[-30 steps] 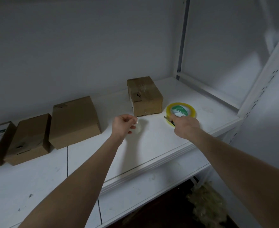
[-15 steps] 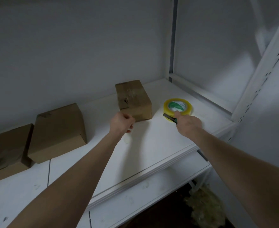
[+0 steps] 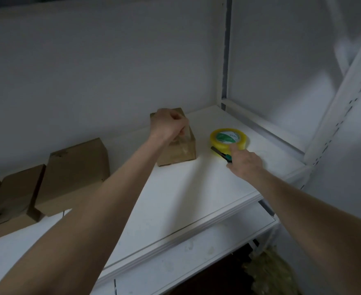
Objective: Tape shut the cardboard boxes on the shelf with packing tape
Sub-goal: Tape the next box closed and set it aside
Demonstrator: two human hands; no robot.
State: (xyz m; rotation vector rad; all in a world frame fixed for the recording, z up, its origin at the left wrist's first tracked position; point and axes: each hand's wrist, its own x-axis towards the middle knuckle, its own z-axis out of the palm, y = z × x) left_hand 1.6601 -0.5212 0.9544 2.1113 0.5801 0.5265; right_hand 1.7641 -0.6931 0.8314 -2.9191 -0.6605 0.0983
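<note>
A person's left hand point(image 3: 168, 126) rests on the top of a small cardboard box point(image 3: 180, 155) toward the back of a white shelf point(image 3: 175, 201). Its fingers point(image 3: 180, 123) are curled and pinch a strip of clear tape point(image 3: 186, 143). The strip falls from the top over the box's near face, which appears to follow the long axis from back wall toward front edge. The likely next move is to smooth the strip down, and the left hand, already on the box, is the nearer one. Its forearm reaches in from the shelf's front left.

Just right of the box, toward the right rear corner, lies a yellow roll of packing tape point(image 3: 229, 137). The right hand point(image 3: 246, 165) sits in front of it, its fingers clasping a dark cutter point(image 3: 220, 153) with a teal grip that points back toward the box, one fingertip touching the roll.

Further left along the shelf stand a larger cardboard box point(image 3: 75, 173) and a second box point(image 3: 11, 199); whether they are taped cannot be told.
</note>
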